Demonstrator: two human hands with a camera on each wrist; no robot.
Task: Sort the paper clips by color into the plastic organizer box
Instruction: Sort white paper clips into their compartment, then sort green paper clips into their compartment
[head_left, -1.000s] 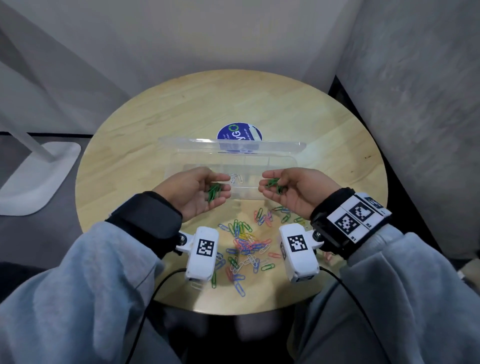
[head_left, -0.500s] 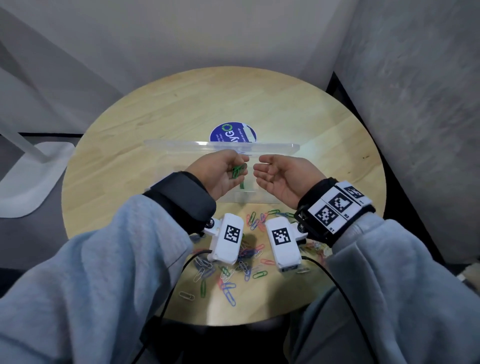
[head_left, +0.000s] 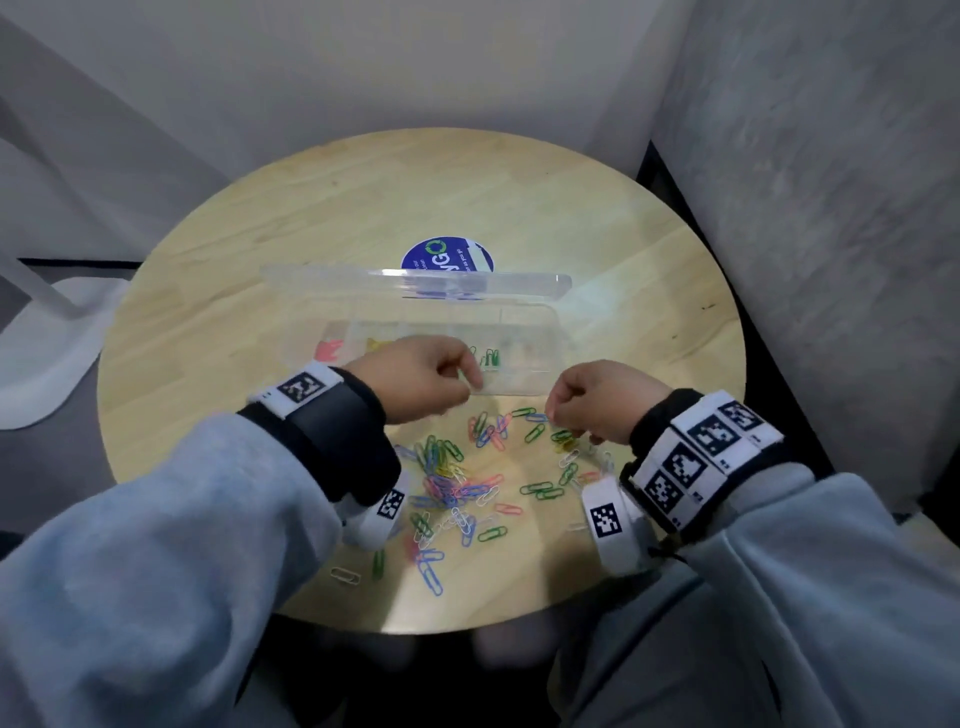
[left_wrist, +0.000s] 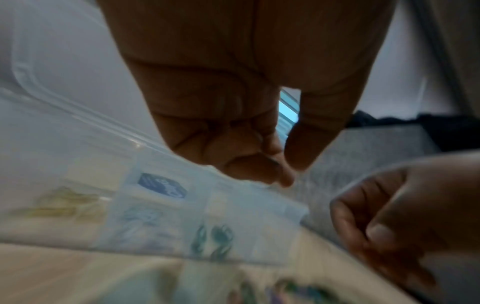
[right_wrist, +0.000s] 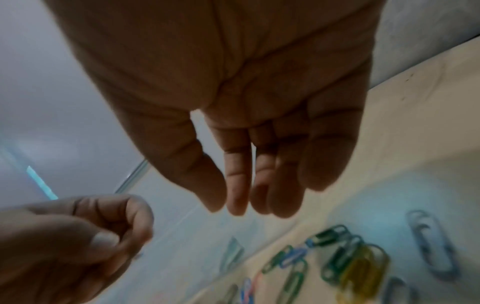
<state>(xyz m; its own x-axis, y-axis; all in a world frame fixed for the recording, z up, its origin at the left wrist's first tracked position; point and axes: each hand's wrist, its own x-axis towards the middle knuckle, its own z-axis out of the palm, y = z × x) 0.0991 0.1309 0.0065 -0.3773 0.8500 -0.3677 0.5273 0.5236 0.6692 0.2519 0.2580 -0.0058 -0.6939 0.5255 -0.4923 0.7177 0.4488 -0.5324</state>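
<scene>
The clear organizer box (head_left: 540, 332) stands open mid-table with its lid (head_left: 415, 283) raised behind. Green clips (head_left: 491, 358) lie in one compartment, pink clips (head_left: 330, 351) and yellow clips (head_left: 379, 344) further left. My left hand (head_left: 467, 379) hovers palm down at the box's front wall. Its fingers (left_wrist: 259, 170) curl toward the thumb, and blur hides whether they pinch a clip. A mixed pile of clips (head_left: 457, 483) lies on the table in front of the box. My right hand (head_left: 563, 421) hangs over the pile's right part, with relaxed, empty fingers (right_wrist: 236, 185) above green and yellow clips (right_wrist: 361, 267).
The round wooden table (head_left: 260, 218) carries a blue round sticker (head_left: 447, 257) behind the box. One pale clip (head_left: 345, 575) lies apart near the front edge. A white stand base (head_left: 41, 353) sits on the floor at left. A grey wall (head_left: 831, 208) rises at right.
My left hand tipped its green clips over the box, turned palm down and drew back. The right hand turned over and came down toward the pile.
</scene>
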